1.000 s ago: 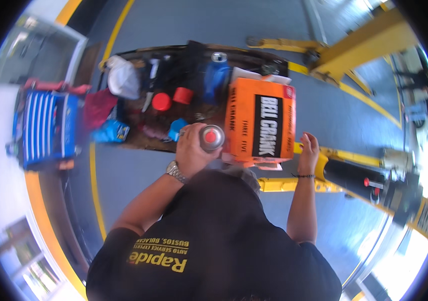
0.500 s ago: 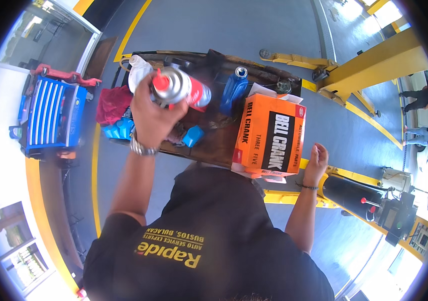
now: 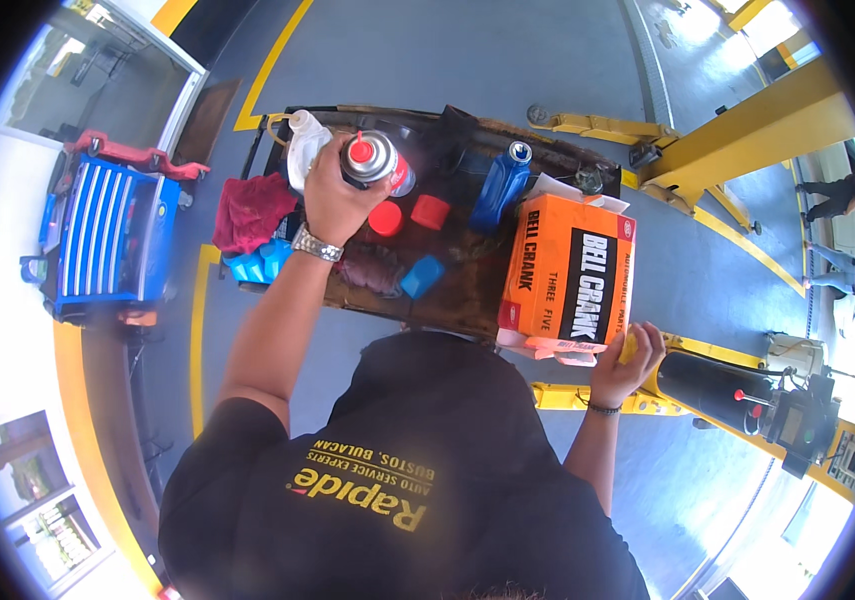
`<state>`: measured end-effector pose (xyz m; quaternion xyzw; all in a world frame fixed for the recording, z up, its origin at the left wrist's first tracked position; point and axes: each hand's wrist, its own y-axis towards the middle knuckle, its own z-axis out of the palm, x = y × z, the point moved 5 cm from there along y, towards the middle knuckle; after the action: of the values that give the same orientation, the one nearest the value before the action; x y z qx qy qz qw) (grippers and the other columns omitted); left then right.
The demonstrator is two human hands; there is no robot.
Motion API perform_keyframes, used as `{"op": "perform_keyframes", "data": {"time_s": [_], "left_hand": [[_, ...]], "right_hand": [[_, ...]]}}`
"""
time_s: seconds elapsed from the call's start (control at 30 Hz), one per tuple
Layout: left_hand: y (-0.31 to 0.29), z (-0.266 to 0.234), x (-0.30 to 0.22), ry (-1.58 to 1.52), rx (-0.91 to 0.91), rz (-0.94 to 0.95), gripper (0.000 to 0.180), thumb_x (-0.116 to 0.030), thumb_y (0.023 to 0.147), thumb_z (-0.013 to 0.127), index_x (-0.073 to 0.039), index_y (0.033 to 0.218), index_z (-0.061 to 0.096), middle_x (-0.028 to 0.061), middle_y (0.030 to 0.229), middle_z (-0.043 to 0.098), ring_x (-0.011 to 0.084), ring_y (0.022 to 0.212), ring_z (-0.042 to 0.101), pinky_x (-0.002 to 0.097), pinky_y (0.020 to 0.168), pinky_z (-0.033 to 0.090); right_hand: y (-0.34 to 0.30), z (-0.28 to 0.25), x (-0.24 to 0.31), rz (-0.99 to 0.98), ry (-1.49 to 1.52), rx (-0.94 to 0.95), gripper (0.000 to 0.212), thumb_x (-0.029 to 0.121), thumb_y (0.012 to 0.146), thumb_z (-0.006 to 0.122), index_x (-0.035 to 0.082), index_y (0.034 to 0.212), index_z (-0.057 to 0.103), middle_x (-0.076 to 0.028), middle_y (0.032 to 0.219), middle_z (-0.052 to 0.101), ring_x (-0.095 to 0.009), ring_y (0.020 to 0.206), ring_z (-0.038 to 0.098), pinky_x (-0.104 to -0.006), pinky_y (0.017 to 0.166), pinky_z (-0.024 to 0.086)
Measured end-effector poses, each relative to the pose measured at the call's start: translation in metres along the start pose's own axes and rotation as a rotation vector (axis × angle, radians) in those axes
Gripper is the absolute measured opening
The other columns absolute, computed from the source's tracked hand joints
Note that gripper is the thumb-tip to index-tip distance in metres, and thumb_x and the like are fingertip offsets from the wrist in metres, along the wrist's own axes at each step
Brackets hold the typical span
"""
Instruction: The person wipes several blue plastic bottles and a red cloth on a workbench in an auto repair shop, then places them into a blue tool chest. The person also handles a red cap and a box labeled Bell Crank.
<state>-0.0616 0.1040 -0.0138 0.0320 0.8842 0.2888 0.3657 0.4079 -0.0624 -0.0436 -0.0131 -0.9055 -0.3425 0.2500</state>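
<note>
Blue-grey floor (image 3: 427, 60), dark table (image 3: 462, 290). Spray can (image 3: 377, 160) over the table's left half, toward its far left corner; long axis roughly upright, red nozzle (image 3: 358, 150) up, base contact hidden. Left hand (image 3: 338, 205) wrapped round it, the nearer; right hand (image 3: 627, 370) fingers parted, by orange box (image 3: 552, 265), near right corner.

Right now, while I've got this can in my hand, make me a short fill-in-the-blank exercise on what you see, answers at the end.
1. The left hand holds an aerosol can with a ____ nozzle.
2. The wristwatch is worn next to the ____ hand.
3. The cardboard box, right of the blue bottle, is mainly ____ and black.
4. The hand nearer that box is the ____ one.

Missing words: red; left; orange; right.
</note>
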Motion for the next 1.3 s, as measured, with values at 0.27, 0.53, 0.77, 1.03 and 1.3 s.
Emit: {"op": "perform_keyframes", "data": {"time_s": [0.27,0.53,0.77,1.03,1.3], "left_hand": [[-0.022,0.066,0.063,0.080,0.080,-0.045,0.088,-0.033,0.068,0.095,0.003,0.137,0.054,0.0198,0.123,0.070,0.0358,0.113,0.068,0.0440,0.099,0.054],[-0.104,0.091,0.093,0.410,0.448,-0.321,0.077,-0.035,0.075,0.090,-0.006,0.137,0.055,0.0185,0.137,0.061,0.0386,0.126,0.060,0.0484,0.105,0.049],[-0.032,0.009,0.026,-0.207,-0.300,0.098,0.055,-0.016,0.081,0.083,-0.003,0.130,0.062,0.0205,0.126,0.064,0.0379,0.110,0.066,0.0455,0.096,0.055],[0.003,0.063,0.012,0.119,-0.014,0.263,0.061,-0.027,0.075,0.089,-0.016,0.130,0.064,0.0182,0.129,0.061,0.0405,0.111,0.066,0.0492,0.089,0.059],[-0.007,0.078,0.043,0.179,0.021,0.151,0.069,-0.031,0.072,0.090,-0.021,0.134,0.061,0.0168,0.127,0.063,0.0425,0.109,0.067,0.0509,0.086,0.061]], "right_hand": [[0.026,0.057,0.125,-0.249,0.318,0.299,0.032,0.001,0.083,0.073,0.004,0.114,0.067,-0.018,0.125,0.058,-0.037,0.113,0.060,-0.0457,0.093,0.051],[0.021,0.042,0.111,-0.128,0.312,0.241,0.029,-0.003,0.085,0.069,0.002,0.114,0.066,-0.018,0.126,0.058,-0.033,0.113,0.060,-0.0423,0.095,0.052],[0.004,0.006,0.059,-0.006,0.143,0.093,0.026,-0.004,0.088,0.066,0.001,0.114,0.065,-0.018,0.122,0.060,-0.035,0.115,0.059,-0.0439,0.096,0.050],[-0.009,-0.021,0.021,0.044,0.045,0.033,0.022,-0.003,0.093,0.063,0.001,0.115,0.064,-0.017,0.122,0.059,-0.034,0.116,0.058,-0.0443,0.098,0.048],[-0.024,-0.026,-0.010,0.180,0.060,0.089,0.023,-0.002,0.092,0.065,0.001,0.115,0.066,-0.017,0.123,0.059,-0.035,0.119,0.057,-0.0452,0.103,0.046]]}}
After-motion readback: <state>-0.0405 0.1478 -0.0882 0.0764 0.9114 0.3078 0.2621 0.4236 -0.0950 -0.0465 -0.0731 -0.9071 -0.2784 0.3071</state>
